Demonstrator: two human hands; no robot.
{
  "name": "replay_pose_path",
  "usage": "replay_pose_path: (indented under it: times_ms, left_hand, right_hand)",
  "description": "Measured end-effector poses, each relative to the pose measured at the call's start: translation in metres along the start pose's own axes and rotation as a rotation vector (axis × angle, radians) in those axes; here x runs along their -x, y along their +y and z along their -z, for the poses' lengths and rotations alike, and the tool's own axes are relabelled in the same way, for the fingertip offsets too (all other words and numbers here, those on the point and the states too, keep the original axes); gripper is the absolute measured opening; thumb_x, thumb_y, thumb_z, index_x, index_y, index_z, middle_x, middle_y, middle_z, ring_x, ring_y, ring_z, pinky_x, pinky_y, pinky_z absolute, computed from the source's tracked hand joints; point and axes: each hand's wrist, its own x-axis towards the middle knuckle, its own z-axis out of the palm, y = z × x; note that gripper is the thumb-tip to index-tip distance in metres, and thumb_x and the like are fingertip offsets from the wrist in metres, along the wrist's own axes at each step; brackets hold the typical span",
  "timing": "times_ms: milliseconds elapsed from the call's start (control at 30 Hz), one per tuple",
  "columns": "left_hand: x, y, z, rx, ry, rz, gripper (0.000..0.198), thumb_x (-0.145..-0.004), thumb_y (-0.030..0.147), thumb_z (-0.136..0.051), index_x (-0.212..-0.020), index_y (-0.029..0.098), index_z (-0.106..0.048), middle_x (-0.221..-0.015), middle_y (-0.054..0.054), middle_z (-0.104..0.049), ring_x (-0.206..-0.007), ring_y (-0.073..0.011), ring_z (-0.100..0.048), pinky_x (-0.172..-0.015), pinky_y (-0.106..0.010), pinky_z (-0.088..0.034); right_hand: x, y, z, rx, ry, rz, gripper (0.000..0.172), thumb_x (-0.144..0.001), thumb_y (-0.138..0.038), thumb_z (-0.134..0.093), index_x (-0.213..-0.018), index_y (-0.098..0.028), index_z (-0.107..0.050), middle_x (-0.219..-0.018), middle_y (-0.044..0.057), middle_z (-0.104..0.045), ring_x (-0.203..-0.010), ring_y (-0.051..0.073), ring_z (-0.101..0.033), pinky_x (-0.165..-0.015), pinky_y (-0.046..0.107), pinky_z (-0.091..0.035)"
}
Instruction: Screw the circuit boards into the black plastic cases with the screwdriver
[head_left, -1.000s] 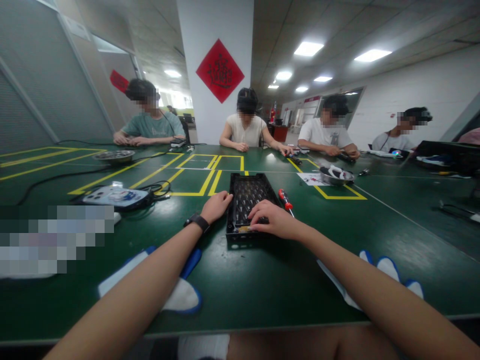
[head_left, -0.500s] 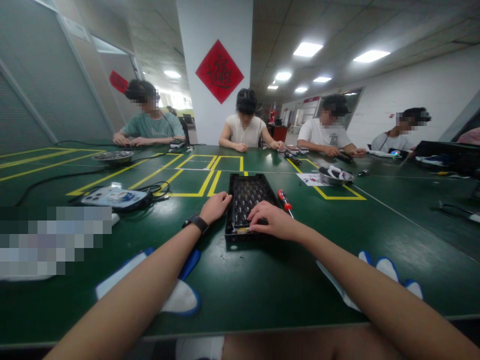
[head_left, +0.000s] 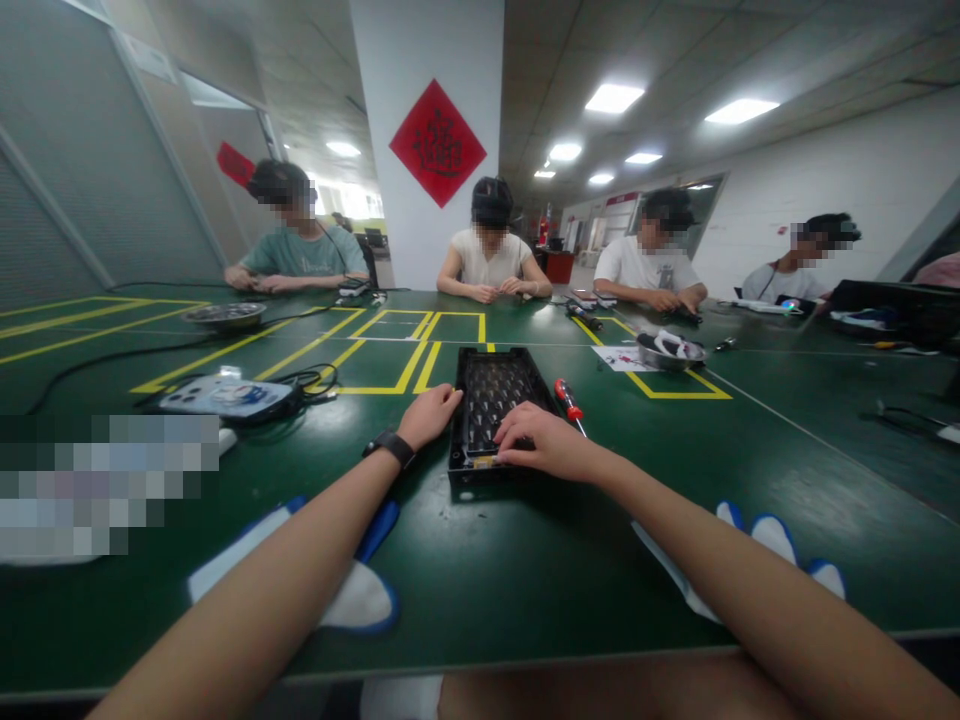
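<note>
A black rectangular tray (head_left: 469,470) lies on the green table in front of me, with rows of small shiny metal pieces standing in it. My left hand (head_left: 429,420), wearing a dark wristband, has its fingers closed against the tray's left edge. Over the near right part of the tray, my right hand (head_left: 544,442) has its fingers bent and drawn together, the tips low beside a yellowish strip (head_left: 484,462) at the near end. Whatever those fingertips hold is hidden. Just right of the tray lies a screwdriver (head_left: 568,398) with a red and clear handle.
White-and-blue gloves (head_left: 360,597) lie under my forearms. A phone (head_left: 229,396) and coiled cables are to the left. One metal bowl (head_left: 226,316) stands far left, another (head_left: 673,352) at right on paper. Several people sit across the table (head_left: 525,570), marked with yellow tape.
My hands and the tray stay almost still. Across the table, the person in the middle has brought both hands together, and the hands of the person to the right have shifted inward.
</note>
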Motion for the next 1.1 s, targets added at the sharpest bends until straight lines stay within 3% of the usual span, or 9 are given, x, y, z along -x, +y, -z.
replay_pose_path:
  times_ms: [1100]
  left_hand:
    - [-0.0040, -0.0061, -0.0041, -0.012, -0.019, -0.015, 0.039, -0.085, 0.046, -0.031, -0.060, 0.019, -0.042, -0.061, -0.001, -0.050, -0.061, -0.0147, -0.048, -0.059, -0.026, -0.032]
  right_hand:
    - [-0.0001, 0.0017, -0.0003, 0.052, -0.038, 0.043, 0.021, -0.081, -0.035, -0.056, -0.082, -0.017, -0.068, -0.091, 0.004, -0.065, -0.093, 0.016, -0.052, -0.088, 0.031, -0.037]
